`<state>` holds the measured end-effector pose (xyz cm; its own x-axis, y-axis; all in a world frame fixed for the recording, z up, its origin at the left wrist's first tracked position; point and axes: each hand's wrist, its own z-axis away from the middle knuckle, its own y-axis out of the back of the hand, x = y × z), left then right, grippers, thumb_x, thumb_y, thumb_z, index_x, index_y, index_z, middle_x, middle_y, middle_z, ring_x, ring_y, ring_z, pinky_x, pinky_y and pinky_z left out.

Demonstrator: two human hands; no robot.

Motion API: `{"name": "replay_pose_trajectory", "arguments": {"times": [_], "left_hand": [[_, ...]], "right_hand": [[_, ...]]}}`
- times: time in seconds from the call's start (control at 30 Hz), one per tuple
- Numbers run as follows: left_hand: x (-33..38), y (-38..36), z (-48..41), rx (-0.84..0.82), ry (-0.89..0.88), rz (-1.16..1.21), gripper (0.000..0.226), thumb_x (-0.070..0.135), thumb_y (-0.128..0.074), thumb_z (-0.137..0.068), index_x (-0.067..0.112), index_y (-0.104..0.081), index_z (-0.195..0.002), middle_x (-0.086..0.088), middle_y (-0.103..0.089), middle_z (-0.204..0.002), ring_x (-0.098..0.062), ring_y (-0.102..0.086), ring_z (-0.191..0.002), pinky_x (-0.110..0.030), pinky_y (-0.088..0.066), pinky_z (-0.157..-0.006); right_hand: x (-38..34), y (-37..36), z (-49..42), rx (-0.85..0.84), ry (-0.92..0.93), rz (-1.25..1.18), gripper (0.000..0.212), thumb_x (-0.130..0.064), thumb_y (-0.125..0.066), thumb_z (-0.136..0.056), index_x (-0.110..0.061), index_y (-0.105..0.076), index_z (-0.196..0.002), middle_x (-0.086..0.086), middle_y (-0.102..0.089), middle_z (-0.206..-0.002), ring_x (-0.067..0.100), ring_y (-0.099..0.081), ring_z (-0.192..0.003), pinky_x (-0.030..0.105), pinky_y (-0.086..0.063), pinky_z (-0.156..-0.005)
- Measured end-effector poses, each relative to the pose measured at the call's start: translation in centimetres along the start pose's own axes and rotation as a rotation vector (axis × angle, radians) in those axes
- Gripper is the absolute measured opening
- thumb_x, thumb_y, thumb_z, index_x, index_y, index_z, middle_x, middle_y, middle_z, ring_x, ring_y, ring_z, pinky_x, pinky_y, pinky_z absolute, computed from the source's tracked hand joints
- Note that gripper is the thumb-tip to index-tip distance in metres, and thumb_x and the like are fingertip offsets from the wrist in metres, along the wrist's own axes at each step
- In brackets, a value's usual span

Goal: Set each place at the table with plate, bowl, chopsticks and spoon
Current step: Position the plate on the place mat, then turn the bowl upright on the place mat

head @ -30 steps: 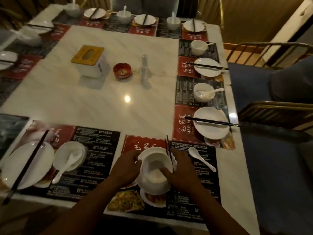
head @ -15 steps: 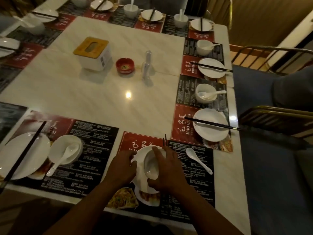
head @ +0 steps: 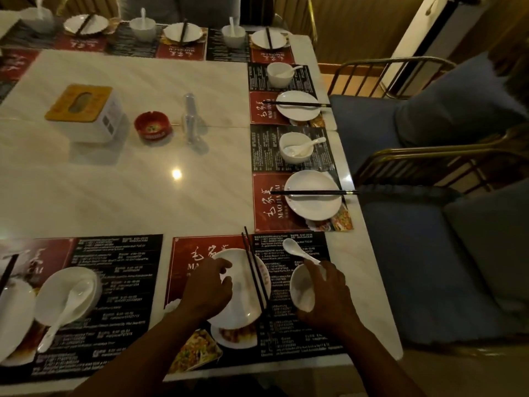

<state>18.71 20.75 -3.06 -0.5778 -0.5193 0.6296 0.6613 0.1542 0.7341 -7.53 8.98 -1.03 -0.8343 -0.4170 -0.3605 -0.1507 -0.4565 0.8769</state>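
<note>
The bowl (head: 302,290) is in your right hand (head: 329,296), fingers curled round its wall. It is tilted on its side over the placemat (head: 286,333), right of the plate (head: 240,305); whether it touches the mat cannot be told. Treat it as glazed ceramic: stiff, light, probably slippery and easily chipped. Hold it by wall and rim, and level it before lowering. Your left hand (head: 206,290) grips the plate's left rim. The chopsticks (head: 253,270) lie across the plate's right edge, between plate and bowl; a knock would likely roll them. The spoon (head: 297,249) lies just beyond the bowl, handle toward your fingers, so set down short of it. The tabletop (head: 143,190) edge is near on the right.
</note>
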Motion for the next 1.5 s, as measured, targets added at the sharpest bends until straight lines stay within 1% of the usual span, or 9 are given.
{"name": "replay_pose_trajectory", "arguments": {"times": [0.17,0.3,0.4,0.53,0.73,0.9,1.13,1.33,1.5], "left_hand": [[-0.7,0.3,0.4,0.010,0.021,-0.013,0.033,0.022,-0.069,-0.088,0.025,-0.063,-0.120,0.009,-0.059,-0.104,-0.006,-0.058,-0.087,-0.020,-0.045,-0.075],[-1.5,0.6,0.8,0.031,0.019,-0.007,0.033,0.020,-0.069,-0.087,0.022,-0.064,-0.120,0.009,-0.059,-0.102,-0.007,-0.058,-0.087,-0.022,-0.047,-0.077],[-2.1,0.8,1.1,0.051,0.023,0.004,0.033,0.018,-0.069,-0.087,0.021,-0.064,-0.120,0.009,-0.057,-0.102,-0.008,-0.058,-0.087,-0.024,-0.048,-0.078],[-2.6,1.1,1.5,0.078,0.039,0.001,0.034,0.016,-0.071,-0.086,0.018,-0.064,-0.119,0.006,-0.056,-0.102,-0.012,-0.058,-0.088,-0.029,-0.052,-0.082],[-3.3,1.8,1.7,0.085,0.062,-0.014,0.036,0.017,-0.067,-0.086,0.018,-0.062,-0.121,0.002,-0.056,-0.108,-0.015,-0.056,-0.097,-0.035,-0.052,-0.087],[-3.8,2.1,1.1,0.075,0.070,-0.022,0.039,0.016,-0.066,-0.085,0.016,-0.060,-0.124,-0.002,-0.055,-0.111,-0.012,-0.050,-0.094,-0.027,-0.043,-0.081],[-4.2,2.8,0.5,0.044,0.074,-0.004,0.036,0.015,-0.064,-0.084,0.017,-0.061,-0.120,-0.002,-0.055,-0.110,-0.020,-0.054,-0.101,-0.040,-0.052,-0.087],[-5.0,3.0,0.0,0.028,0.072,0.003,0.038,0.015,-0.064,-0.083,0.017,-0.059,-0.120,-0.003,-0.055,-0.113,-0.019,-0.055,-0.099,-0.036,-0.050,-0.085],[-5.3,2.7,-0.9,-0.033,0.071,-0.017,0.044,0.020,-0.065,-0.082,0.020,-0.056,-0.125,0.000,-0.054,-0.116,-0.018,-0.053,-0.103,-0.039,-0.052,-0.088]], "right_hand": [[0.2,-0.3,-0.1,-0.025,-0.001,-0.018,0.109,-0.063,-0.076,-0.060,-0.039,-0.019,-0.149,0.000,-0.018,-0.153,0.026,-0.027,-0.139,0.042,-0.042,-0.108],[-0.7,0.4,0.1,0.005,0.042,0.140,0.110,-0.072,-0.070,-0.063,-0.030,-0.023,-0.153,0.008,-0.018,-0.157,0.030,-0.018,-0.147,0.047,-0.030,-0.116],[-3.0,0.6,0.7,0.228,0.142,0.021,0.074,-0.052,-0.070,-0.078,-0.023,-0.044,-0.141,0.010,-0.040,-0.148,0.029,-0.037,-0.138,0.044,-0.040,-0.110],[-7.5,-1.6,1.9,0.067,0.165,-0.056,0.031,-0.032,-0.060,-0.092,-0.030,-0.050,-0.121,-0.007,-0.057,-0.118,0.012,-0.058,-0.105,0.017,-0.045,-0.083],[-9.9,-4.9,1.6,-0.010,0.004,0.042,0.054,-0.038,-0.061,-0.090,-0.019,-0.040,-0.136,0.003,-0.053,-0.125,0.019,-0.056,-0.109,0.030,-0.051,-0.090],[-10.1,-6.0,0.6,-0.085,-0.108,0.024,0.066,-0.029,-0.071,-0.085,-0.013,-0.036,-0.138,0.007,-0.058,-0.125,0.024,-0.061,-0.111,0.035,-0.054,-0.092],[-10.3,-6.9,1.3,-0.066,-0.148,-0.051,0.034,-0.018,-0.054,-0.095,-0.012,-0.048,-0.127,0.008,-0.061,-0.121,0.025,-0.062,-0.108,0.035,-0.052,-0.088],[-9.5,-6.5,2.5,0.057,-0.240,-0.227,0.011,-0.024,-0.051,-0.099,-0.021,-0.056,-0.108,-0.002,-0.065,-0.104,0.019,-0.064,-0.097,0.036,-0.055,-0.085],[-8.1,-7.2,4.0,0.082,-0.248,-0.091,0.025,-0.010,-0.044,-0.100,-0.015,-0.053,-0.122,0.003,-0.063,-0.114,0.021,-0.064,-0.102,0.035,-0.054,-0.088]]}}
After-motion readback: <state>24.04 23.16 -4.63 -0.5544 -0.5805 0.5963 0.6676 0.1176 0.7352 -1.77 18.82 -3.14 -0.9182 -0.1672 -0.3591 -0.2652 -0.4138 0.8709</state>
